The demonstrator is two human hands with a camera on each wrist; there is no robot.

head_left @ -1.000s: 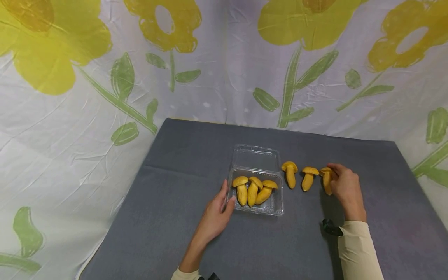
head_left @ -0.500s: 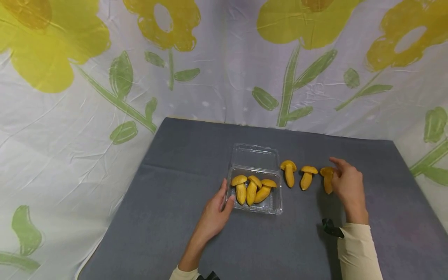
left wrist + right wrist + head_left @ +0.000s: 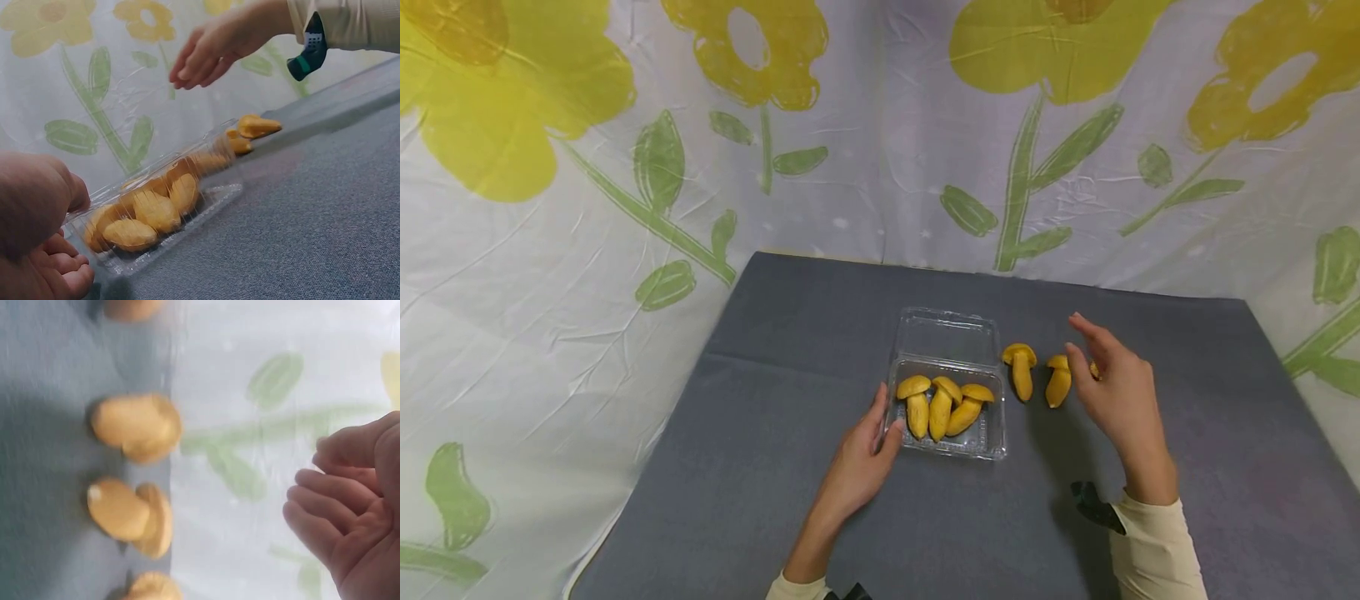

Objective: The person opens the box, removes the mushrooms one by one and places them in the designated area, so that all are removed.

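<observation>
A clear plastic clamshell container (image 3: 995, 433) lies in the head view with its lid (image 3: 949, 336) folded back. Three yellow mushrooms (image 3: 917, 408) lie side by side in its base. My left hand (image 3: 857, 467) grips the container's left side, thumb at the near corner and fingers along the outer wall. Right of the lid are three more mushrooms on the table: one (image 3: 1022, 375) nearest the box, a middle one (image 3: 1059, 385), and a third (image 3: 1096, 371) mostly hidden behind my right hand (image 3: 1116, 392). That hand is raised over the row, fingers extended, holding nothing.
A dark grey cloth covers the table (image 3: 775, 375). Behind and beside it hangs a white curtain (image 3: 865, 200) printed with yellow flowers. Both sleeves (image 3: 1153, 546) are cream, and a dark device (image 3: 1097, 507) sits at the right wrist.
My right hand lets go of the rightmost mushroom, lifts, and moves left toward the middle one. The left hand stays at the container, and the mushrooms inside keep their places.
</observation>
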